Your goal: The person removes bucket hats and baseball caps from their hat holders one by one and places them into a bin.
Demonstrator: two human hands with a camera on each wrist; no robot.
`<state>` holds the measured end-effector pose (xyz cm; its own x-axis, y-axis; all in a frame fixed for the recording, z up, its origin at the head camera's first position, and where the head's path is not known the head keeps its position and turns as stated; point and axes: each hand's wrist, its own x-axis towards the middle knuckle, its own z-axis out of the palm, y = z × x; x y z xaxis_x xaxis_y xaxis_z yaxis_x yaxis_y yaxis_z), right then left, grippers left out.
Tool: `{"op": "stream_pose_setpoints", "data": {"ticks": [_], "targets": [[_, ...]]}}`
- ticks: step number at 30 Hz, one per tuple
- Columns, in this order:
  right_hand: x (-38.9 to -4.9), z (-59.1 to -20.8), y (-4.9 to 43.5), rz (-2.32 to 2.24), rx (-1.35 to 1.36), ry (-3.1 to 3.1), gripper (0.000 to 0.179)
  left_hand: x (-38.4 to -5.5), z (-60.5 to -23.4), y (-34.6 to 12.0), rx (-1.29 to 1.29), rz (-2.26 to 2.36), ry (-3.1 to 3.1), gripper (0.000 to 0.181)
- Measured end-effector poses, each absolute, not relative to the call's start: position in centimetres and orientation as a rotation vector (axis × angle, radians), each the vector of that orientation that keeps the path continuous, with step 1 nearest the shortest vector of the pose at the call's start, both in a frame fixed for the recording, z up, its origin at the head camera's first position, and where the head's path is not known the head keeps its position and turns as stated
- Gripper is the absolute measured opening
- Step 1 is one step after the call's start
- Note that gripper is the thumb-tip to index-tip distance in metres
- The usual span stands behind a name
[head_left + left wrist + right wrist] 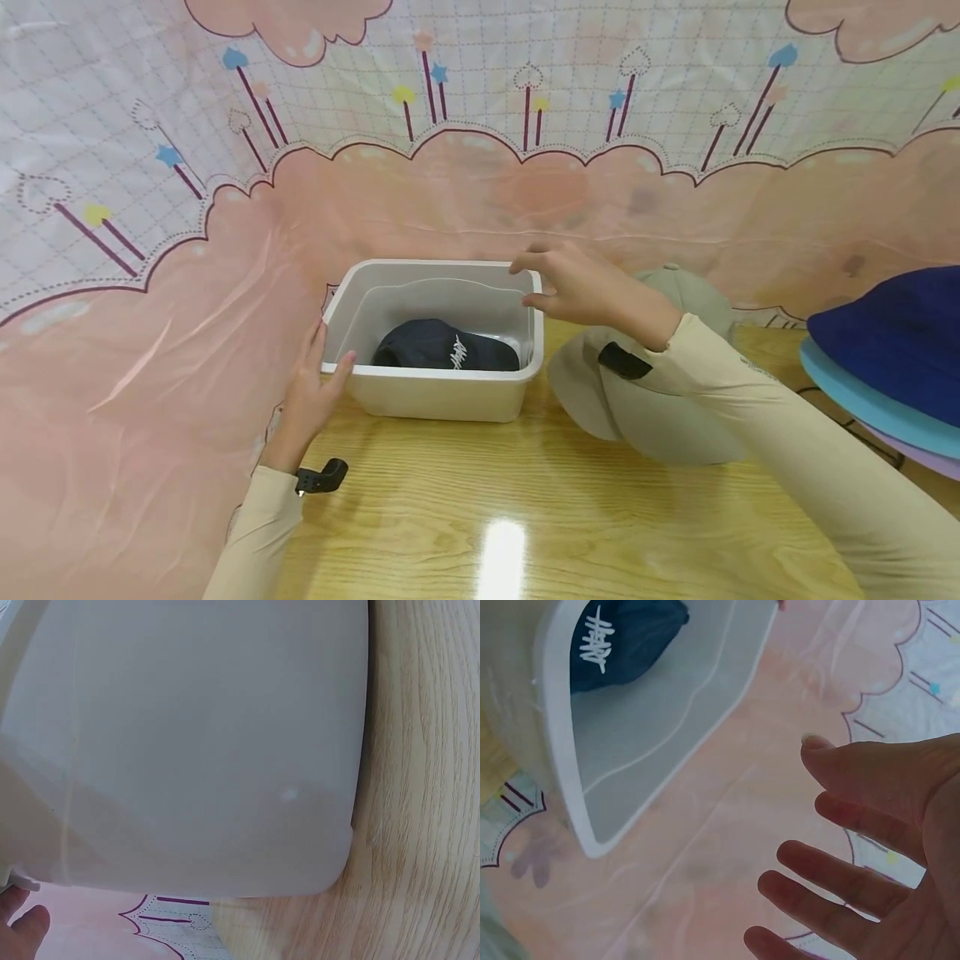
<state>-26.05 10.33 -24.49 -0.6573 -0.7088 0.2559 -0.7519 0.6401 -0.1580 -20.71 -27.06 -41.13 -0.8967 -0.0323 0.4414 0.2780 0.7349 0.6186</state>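
Observation:
A white plastic bin (435, 400) stands against the patterned backdrop, with a dark navy baseball cap (427, 342) lying inside it. The cap's white lettering faces the front. My left hand (311, 400) touches the bin's front left corner, fingers along the side and thumb near the front rim; in the left wrist view only some fingertips (30, 930) show beside the bin wall. Over the bin's right rim hovers my right hand (577, 283), its fingers loosely spread and holding nothing. The right wrist view shows the same hand (877, 862) apart from the bin, palm bare.
Beige caps (667, 421) lie right of the bin, partly under my right forearm, with a pale green cap (682, 292) behind. Farther right is a stack of hats, a dark blue hat (900, 333) above a light blue hat (870, 396) and a lilac one. A black cable runs nearby.

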Motion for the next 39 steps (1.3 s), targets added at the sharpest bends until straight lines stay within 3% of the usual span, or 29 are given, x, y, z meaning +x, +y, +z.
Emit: {"op": "stream_pose_setpoints", "data": {"ticks": [12, 39], "targets": [[-25.9, -24.6, 12.7, 0.595, 1.204, -2.686, 0.031, -20.7, -41.1, -27.1, -0.202, -0.973, -2.488, 0.072], [-25.2, -24.2, 17.7, 0.496, 1.058, -2.712, 0.035, -20.8, -41.3, -27.4, -0.208, -0.989, -2.476, 0.071]]}}
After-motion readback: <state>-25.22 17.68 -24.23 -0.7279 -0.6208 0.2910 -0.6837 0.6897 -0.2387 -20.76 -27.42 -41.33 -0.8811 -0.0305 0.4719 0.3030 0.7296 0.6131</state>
